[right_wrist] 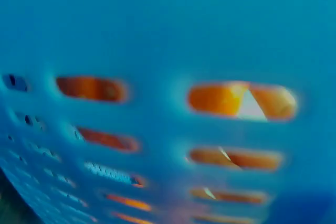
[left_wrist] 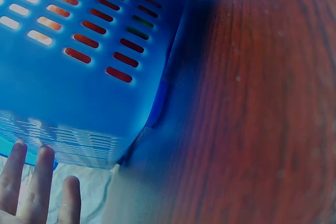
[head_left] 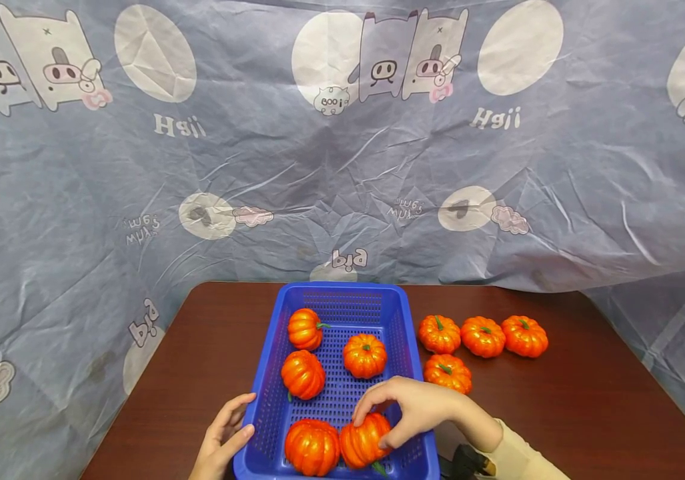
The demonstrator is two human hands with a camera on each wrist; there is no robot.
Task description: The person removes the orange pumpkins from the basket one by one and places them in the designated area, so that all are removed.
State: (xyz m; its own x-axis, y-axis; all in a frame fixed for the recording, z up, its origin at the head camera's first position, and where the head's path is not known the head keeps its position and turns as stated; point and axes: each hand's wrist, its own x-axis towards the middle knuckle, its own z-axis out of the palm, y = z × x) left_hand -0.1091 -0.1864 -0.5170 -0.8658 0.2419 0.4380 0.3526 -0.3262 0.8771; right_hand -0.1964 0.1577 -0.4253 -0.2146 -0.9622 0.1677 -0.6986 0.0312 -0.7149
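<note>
A blue slatted plastic basket (head_left: 261,373) stands on the table with several small orange pumpkins inside. My right hand (head_left: 417,407) reaches over its right wall and grips a pumpkin (head_left: 363,441) in the front right of the basket, thumb on one side and fingers on the other. Touching that one on its left is another pumpkin (head_left: 312,448). At the basket's left side, my left hand (head_left: 222,437) has its fingers extended, fingertips right at the rim. In the left wrist view, fingers (left_wrist: 39,187) show beside the basket's wall (left_wrist: 68,93). The right wrist view is filled by perforated basket wall (right_wrist: 157,35).
Farther back in the basket lie a pumpkin (head_left: 305,329), a second pumpkin (head_left: 303,375) and a third pumpkin (head_left: 365,356). Right of the basket, several more pumpkins (head_left: 483,337) sit on the dark wooden table (head_left: 570,400). A grey printed cloth (head_left: 342,167) hangs behind.
</note>
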